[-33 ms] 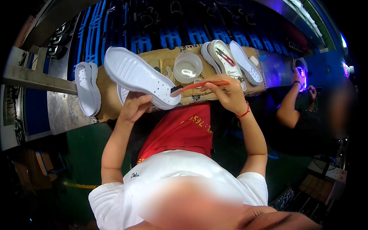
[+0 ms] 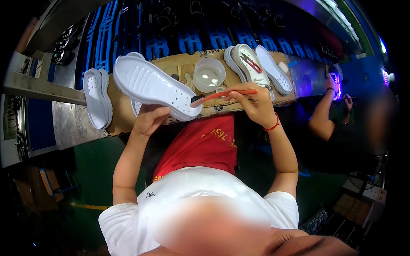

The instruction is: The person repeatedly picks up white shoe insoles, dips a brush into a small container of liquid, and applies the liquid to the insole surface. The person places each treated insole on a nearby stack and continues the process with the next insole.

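My left hand (image 2: pixel 150 120) grips a white shoe sole (image 2: pixel 147 81) by its lower side, with the sole tilted and its holed inner face up. Its surface looks glossy. In my right hand (image 2: pixel 253 106) is a brush with an orange handle (image 2: pixel 230 93), its dark bristles touching the sole's inside at the heel end. Fingers of the right hand pinch the handle. Partly hidden behind the held sole lies another white sole (image 2: pixel 136 56). A translucent bowl (image 2: pixel 196 80) with whitish liquid stands just beyond the brush, beside a small white cap-like thing (image 2: pixel 220 90).
Brown cardboard (image 2: pixel 171 63) covers the bench. White soles stand at the left (image 2: pixel 97 99) and right (image 2: pixel 273 70); red-handled snips (image 2: pixel 252 64) lie on one. Blue racks (image 2: pixel 190 42) line the back. At right, a co-worker's arm (image 2: pixel 322 117) reaches toward a purple-lit thing.
The held sole's toe end has dipped slightly left and toward me, so more of the sole behind it shows. The brush stays at the heel end, barely shifted.
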The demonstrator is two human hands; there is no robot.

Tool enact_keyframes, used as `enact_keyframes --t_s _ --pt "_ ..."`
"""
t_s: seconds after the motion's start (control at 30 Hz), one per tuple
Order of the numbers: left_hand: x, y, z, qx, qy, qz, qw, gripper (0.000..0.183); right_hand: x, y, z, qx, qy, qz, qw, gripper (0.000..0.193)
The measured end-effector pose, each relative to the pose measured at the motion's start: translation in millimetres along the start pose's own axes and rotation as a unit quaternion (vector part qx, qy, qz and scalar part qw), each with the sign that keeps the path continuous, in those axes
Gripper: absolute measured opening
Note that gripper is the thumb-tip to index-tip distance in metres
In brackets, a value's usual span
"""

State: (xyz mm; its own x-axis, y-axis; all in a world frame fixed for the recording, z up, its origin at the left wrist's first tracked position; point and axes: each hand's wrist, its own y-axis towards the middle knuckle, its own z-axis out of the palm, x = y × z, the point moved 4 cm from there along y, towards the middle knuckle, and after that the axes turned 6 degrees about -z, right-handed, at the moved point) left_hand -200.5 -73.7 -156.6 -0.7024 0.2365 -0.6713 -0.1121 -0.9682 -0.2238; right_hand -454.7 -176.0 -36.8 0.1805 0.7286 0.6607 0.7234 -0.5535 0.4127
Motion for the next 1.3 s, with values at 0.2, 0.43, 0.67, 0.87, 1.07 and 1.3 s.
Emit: enact_keyframes --t_s 0.2,0.43,0.67,0.87,1.07,1.3 --pt "-27.2 -4.9 48.9 0.035 0.321 0.274 0.906 0.076 -8.8 -12.3 6.1 -0.013 0.089 0.208 0.974 0.020" --pt "-31.3 -10.8 48.0 -0.024 0.144 0.205 0.968 0.071 6.4 -1.1 37.1 -0.100 0.317 0.191 0.924 0.024" --pt "-26.4 -9.0 48.4 0.028 0.111 0.173 0.978 0.069 41.9 47.8 53.3 -0.084 0.335 -0.006 0.939 0.020" --pt "-13.4 -11.3 37.8 -0.094 0.363 0.216 0.902 0.079 -3.1 89.8 41.5 0.004 0.203 -0.090 0.975 0.018" --pt "-20.6 -15.9 40.4 -0.097 0.382 0.266 0.880 0.076 -37.2 52.2 -16.0 0.029 0.036 -0.017 0.999 0.019" --pt "-26.7 -15.8 53.9 -0.039 0.220 0.270 0.936 0.072 -4.7 -1.3 9.8 -0.075 0.164 0.140 0.974 0.021"
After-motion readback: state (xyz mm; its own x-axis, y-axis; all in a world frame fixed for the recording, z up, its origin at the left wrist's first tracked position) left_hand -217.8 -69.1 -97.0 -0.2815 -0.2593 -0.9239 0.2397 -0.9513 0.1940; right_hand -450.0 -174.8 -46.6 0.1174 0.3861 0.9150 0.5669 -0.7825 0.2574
